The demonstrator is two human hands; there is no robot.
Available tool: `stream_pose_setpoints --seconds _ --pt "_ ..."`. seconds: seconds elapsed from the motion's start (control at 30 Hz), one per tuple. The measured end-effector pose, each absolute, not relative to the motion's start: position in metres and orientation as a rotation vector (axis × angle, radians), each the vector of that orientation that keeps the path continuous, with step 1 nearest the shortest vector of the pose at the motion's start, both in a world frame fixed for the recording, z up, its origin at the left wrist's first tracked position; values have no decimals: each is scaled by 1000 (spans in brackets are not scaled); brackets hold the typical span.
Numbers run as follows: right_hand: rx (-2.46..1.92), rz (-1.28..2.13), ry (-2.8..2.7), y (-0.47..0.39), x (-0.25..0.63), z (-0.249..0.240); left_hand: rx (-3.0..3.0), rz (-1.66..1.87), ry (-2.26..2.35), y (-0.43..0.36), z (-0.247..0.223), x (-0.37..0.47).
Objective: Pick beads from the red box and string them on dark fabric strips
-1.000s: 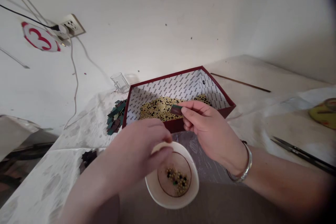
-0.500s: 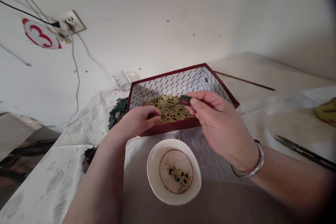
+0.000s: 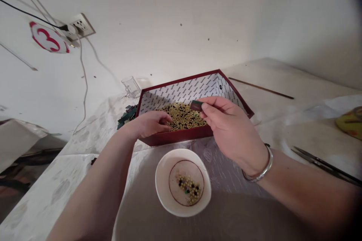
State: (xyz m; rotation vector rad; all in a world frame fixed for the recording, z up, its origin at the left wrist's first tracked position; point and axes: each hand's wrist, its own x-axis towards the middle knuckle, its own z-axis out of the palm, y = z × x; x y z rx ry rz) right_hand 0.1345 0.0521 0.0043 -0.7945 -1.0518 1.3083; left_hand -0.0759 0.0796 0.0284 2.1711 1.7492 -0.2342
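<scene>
A red box (image 3: 181,134) with a printed white lining holds a layer of yellow and black beads (image 3: 183,116). Over the front left of the box is my left hand (image 3: 154,123), its thumb and fingers apart at the beads with nothing visible between them. My right hand (image 3: 226,122) pinches a small dark green and brown piece (image 3: 196,106) above the beads. Below the box stands a white bowl (image 3: 164,192) with yellow, black and a few green beads (image 3: 189,190) at its bottom.
Dark green pieces (image 3: 127,116) lie left of the box, near a glass mug (image 3: 131,86). A thin brown stick (image 3: 261,88) lies behind at the right. Black scissors (image 3: 325,165) and a yellow object (image 3: 350,122) are at the right. A cord hangs from the wall socket (image 3: 82,25).
My left thumb and fingers have parted slightly. My right hand has shifted a little left with the piece still pinched. The view has moved slightly.
</scene>
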Motion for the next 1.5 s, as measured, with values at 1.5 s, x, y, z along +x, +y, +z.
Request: stream_pose_setpoints --seconds 1.5 --pt "-803 1900 -975 31 126 6 2764 908 1587 8 43 -22"
